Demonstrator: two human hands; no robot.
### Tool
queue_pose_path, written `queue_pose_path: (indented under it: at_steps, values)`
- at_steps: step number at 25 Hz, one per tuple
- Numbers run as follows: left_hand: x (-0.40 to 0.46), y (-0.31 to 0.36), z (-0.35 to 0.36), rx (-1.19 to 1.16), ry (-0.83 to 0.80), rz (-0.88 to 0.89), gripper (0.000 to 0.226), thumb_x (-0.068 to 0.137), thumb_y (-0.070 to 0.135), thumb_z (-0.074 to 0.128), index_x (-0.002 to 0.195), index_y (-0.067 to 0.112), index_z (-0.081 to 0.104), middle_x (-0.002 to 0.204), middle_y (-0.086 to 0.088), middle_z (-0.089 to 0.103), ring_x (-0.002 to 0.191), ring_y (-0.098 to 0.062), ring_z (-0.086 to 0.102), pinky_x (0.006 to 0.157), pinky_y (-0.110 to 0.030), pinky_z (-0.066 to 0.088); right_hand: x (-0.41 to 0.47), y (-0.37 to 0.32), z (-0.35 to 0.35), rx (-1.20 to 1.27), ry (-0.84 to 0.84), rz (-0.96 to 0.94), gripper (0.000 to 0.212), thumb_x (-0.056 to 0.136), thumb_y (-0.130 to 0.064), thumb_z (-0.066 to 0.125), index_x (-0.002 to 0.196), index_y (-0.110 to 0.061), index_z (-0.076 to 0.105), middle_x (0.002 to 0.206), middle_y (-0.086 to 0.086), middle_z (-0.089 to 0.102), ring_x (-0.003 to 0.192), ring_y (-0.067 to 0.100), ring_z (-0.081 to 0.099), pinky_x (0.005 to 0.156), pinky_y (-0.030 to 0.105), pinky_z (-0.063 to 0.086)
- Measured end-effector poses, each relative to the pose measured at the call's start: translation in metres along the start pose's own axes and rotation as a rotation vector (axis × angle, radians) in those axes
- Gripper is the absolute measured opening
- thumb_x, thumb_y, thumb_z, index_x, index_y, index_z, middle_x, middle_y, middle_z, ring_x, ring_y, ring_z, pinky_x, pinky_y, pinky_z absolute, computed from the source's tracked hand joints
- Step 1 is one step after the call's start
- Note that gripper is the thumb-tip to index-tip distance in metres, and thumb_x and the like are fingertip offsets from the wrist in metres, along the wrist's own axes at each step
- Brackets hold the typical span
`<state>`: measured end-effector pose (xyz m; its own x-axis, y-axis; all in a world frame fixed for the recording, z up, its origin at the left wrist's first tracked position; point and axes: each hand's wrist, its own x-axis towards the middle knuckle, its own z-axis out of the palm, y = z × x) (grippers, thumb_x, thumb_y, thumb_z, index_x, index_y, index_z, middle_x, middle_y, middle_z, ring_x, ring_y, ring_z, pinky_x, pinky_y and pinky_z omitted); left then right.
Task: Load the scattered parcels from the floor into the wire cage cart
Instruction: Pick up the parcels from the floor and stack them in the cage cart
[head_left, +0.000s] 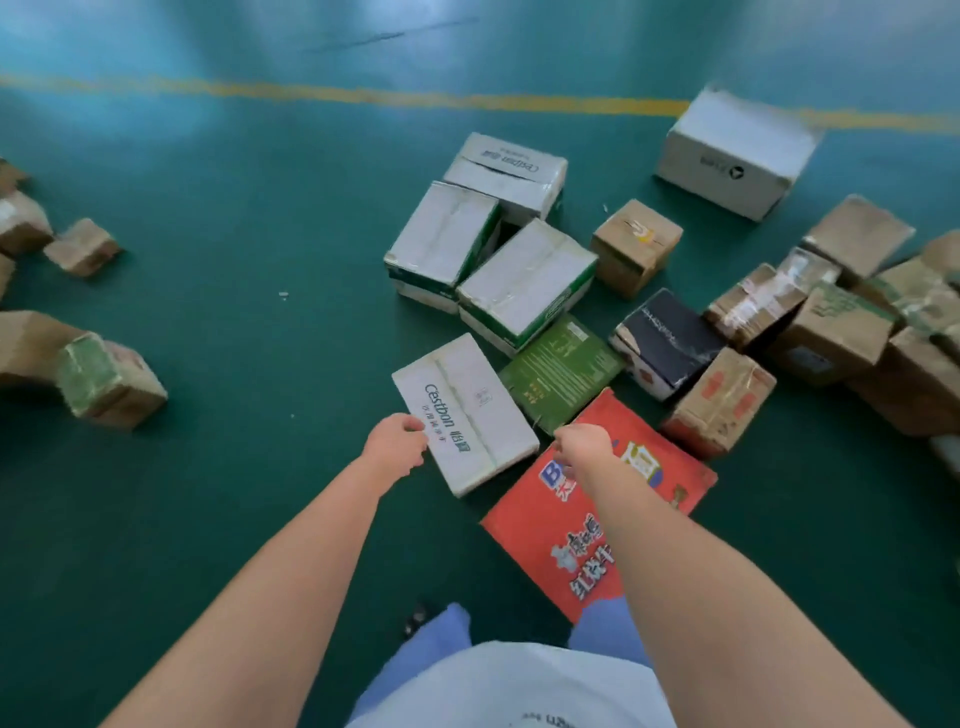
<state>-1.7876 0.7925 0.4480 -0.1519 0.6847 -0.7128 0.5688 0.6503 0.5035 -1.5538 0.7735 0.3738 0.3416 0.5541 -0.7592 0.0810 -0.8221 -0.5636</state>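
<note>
A white Cestbon carton (467, 413) lies on the green floor in front of me. My left hand (396, 442) touches its near left edge, fingers on the side of the box. My right hand (582, 444) hovers at the carton's near right corner, over a flat red box (597, 519); its fingers are loosely curled and hold nothing that I can see. Beyond lie a green flat box (563, 371), two white-and-green cartons (524, 283) (441, 241) and another Cestbon carton (506, 174). No wire cage cart is in view.
A black box (667, 340), brown cartons (636, 247) (719, 408) and a pile of several brown parcels (841, 332) lie to the right. A large white box (735, 153) sits far right by the yellow floor line (332, 94). More brown parcels (111, 382) lie at the left.
</note>
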Motion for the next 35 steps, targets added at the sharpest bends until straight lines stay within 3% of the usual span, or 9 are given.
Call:
queue_pose_path:
  at_steps: [4, 9, 12, 16, 22, 25, 28, 32, 35]
  values:
    - [0.037, -0.020, -0.056, 0.109, -0.054, 0.034, 0.035, 0.092, 0.005, 0.045, 0.126, 0.009, 0.054, 0.107, -0.006, 0.060, 0.085, -0.022, 0.059, 0.070, -0.031, 0.048, -0.038, 0.002, 0.063, 0.068, 0.007, 0.069, 0.022, 0.083, 0.000, 0.049, 0.066, -0.012, 0.056, 0.063, 0.005, 0.047, 0.055, 0.018, 0.037, 0.048, 0.028, 0.025]
    - [0.078, -0.017, -0.069, 0.196, -0.142, 0.070, 0.031, 0.092, 0.006, 0.045, 0.121, 0.010, 0.055, 0.105, -0.004, 0.059, 0.083, -0.020, 0.059, 0.075, -0.031, 0.049, -0.024, -0.005, 0.092, 0.169, 0.052, 0.146, 0.020, 0.090, -0.004, 0.051, 0.077, -0.017, 0.058, 0.069, 0.001, 0.053, 0.057, 0.017, 0.044, 0.047, 0.025, 0.029]
    - [0.110, -0.001, -0.070, 0.224, -0.162, 0.091, 0.024, 0.093, 0.006, 0.045, 0.114, 0.013, 0.055, 0.106, -0.005, 0.059, 0.084, -0.021, 0.058, 0.076, -0.031, 0.048, 0.000, -0.009, 0.108, 0.193, 0.083, 0.199, 0.015, 0.090, -0.005, 0.053, 0.080, -0.015, 0.059, 0.076, 0.003, 0.055, 0.067, 0.019, 0.049, 0.050, 0.023, 0.031]
    - [0.174, 0.029, -0.078, 0.316, -0.149, 0.097, 0.029, 0.094, 0.010, 0.046, 0.122, 0.012, 0.056, 0.115, -0.007, 0.060, 0.102, -0.025, 0.060, 0.086, -0.032, 0.049, 0.048, -0.021, 0.138, 0.249, 0.100, 0.286, 0.022, 0.090, -0.008, 0.052, 0.111, -0.009, 0.061, 0.097, 0.010, 0.060, 0.094, 0.029, 0.059, 0.072, 0.032, 0.045]
    - [0.279, 0.053, -0.055, 0.503, -0.200, 0.064, 0.030, 0.093, 0.013, 0.048, 0.121, 0.013, 0.057, 0.121, -0.009, 0.060, 0.108, -0.027, 0.059, 0.094, -0.038, 0.050, 0.112, -0.027, 0.170, 0.262, 0.101, 0.379, 0.027, 0.093, -0.010, 0.050, 0.118, -0.003, 0.056, 0.096, 0.010, 0.056, 0.091, 0.026, 0.051, 0.080, 0.033, 0.042]
    - [0.329, 0.052, -0.027, 0.577, -0.253, 0.069, 0.030, 0.092, 0.010, 0.049, 0.122, 0.011, 0.057, 0.122, -0.012, 0.060, 0.113, -0.029, 0.057, 0.097, -0.039, 0.048, 0.147, -0.011, 0.180, 0.318, 0.141, 0.447, 0.037, 0.094, -0.013, 0.050, 0.131, -0.004, 0.051, 0.125, 0.012, 0.056, 0.113, 0.029, 0.053, 0.097, 0.037, 0.044]
    - [0.380, 0.042, 0.000, 0.667, -0.292, 0.083, 0.034, 0.094, 0.008, 0.047, 0.127, 0.008, 0.055, 0.126, -0.012, 0.057, 0.114, -0.028, 0.054, 0.097, -0.035, 0.046, 0.184, 0.015, 0.197, 0.384, 0.206, 0.529, 0.046, 0.093, -0.014, 0.052, 0.138, -0.009, 0.045, 0.134, 0.012, 0.052, 0.117, 0.030, 0.053, 0.099, 0.040, 0.045]
    - [0.462, 0.019, 0.035, 0.793, -0.341, 0.127, 0.046, 0.093, 0.011, 0.051, 0.139, 0.009, 0.044, 0.137, -0.015, 0.045, 0.100, -0.026, 0.051, 0.082, -0.029, 0.040, 0.241, 0.058, 0.232, 0.438, 0.336, 0.656, 0.049, 0.087, -0.018, 0.061, 0.133, -0.010, 0.045, 0.128, 0.015, 0.053, 0.111, 0.034, 0.056, 0.096, 0.044, 0.047]
    - [0.522, -0.005, 0.057, 0.838, -0.330, 0.117, 0.062, 0.088, 0.017, 0.059, 0.145, 0.012, 0.033, 0.138, -0.015, 0.043, 0.113, -0.034, 0.052, 0.092, -0.037, 0.044, 0.284, 0.087, 0.262, 0.454, 0.411, 0.723, 0.067, 0.085, -0.024, 0.065, 0.142, -0.010, 0.034, 0.137, 0.017, 0.045, 0.121, 0.036, 0.049, 0.104, 0.045, 0.041]
